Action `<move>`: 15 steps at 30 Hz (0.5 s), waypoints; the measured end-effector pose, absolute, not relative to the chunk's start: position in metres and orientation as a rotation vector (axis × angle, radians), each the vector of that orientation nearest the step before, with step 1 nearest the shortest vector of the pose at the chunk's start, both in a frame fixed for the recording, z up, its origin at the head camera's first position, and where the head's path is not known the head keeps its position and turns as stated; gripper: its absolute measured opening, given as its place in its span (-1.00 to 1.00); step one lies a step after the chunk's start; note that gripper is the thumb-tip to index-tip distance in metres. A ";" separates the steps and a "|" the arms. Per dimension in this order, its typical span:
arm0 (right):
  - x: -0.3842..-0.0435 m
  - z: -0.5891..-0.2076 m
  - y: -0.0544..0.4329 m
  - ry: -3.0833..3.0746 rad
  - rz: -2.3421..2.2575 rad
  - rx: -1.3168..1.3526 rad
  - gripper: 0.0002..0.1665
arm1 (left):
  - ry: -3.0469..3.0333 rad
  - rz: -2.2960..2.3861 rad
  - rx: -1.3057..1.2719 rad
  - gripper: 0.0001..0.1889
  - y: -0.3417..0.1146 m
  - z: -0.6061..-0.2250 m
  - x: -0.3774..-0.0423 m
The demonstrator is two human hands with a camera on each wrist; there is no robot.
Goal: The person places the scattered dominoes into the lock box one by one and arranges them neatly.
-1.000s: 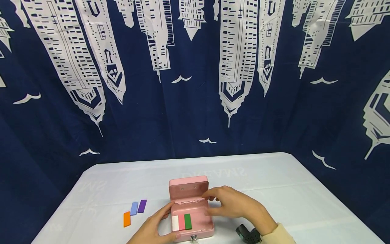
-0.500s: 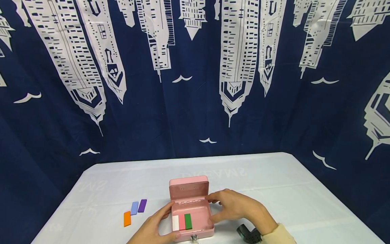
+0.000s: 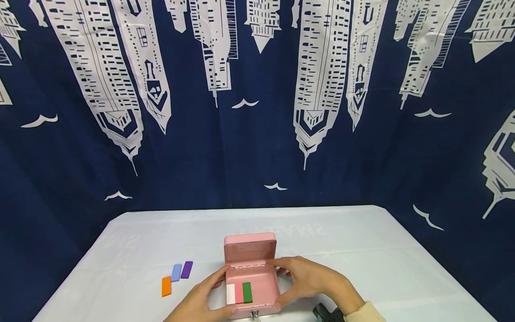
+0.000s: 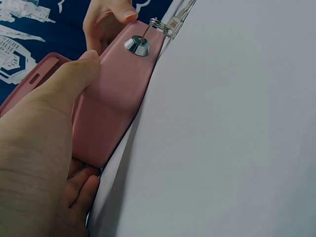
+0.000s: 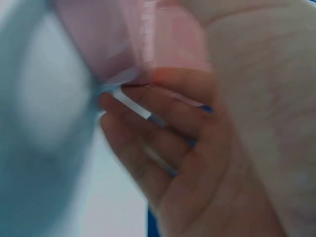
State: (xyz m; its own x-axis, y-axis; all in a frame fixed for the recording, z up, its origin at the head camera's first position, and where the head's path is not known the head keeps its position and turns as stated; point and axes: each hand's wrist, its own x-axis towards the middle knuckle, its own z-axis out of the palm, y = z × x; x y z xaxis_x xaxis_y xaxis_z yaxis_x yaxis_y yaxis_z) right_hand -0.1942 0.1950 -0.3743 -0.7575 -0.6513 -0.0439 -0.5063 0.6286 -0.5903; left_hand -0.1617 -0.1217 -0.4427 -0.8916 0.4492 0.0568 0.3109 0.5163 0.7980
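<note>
A pink metal cash box stands with its lid raised and hinged at the back. Inside it, at the left, a white block, a pink block and a green block lie side by side. My left hand grips the box's left side, thumb on the front edge, fingers toward the back corner. My right hand spans the right side, thumb at the front corner and fingers by the hinge. A round lock with a key in it shows on the front wall.
To the left of the box lie an orange block, a light blue block and a purple block. A dark object sits below my right wrist. A navy curtain hangs behind the white table.
My right hand has come down and toward me along the box's right side; its thumb went from over the inside to the front right corner. The left hand keeps its grip.
</note>
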 end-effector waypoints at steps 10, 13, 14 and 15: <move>-0.199 -0.411 0.202 2.563 -1.046 -1.063 0.07 | 2.664 1.313 0.690 -0.04 -0.123 -0.444 -0.161; -0.198 -0.426 0.202 2.513 -1.200 -0.999 0.07 | 2.687 1.296 0.713 -0.05 -0.123 -0.445 -0.160; -0.198 -0.430 0.203 2.507 -1.236 -0.986 0.07 | 2.690 1.296 0.720 -0.05 -0.123 -0.445 -0.160; -0.198 -0.434 0.203 2.504 -1.265 -0.977 0.08 | 2.694 1.294 0.726 -0.05 -0.124 -0.445 -0.160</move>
State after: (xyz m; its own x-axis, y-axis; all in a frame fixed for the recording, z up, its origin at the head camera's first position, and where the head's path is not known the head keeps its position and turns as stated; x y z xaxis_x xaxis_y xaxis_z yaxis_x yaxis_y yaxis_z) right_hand -0.1976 0.2031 -0.4336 -0.7707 -0.6228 0.1351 -0.4783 0.4252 -0.7684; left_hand -0.1599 -0.1237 -0.4450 -0.8865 0.4408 0.1408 0.3855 0.5351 0.7517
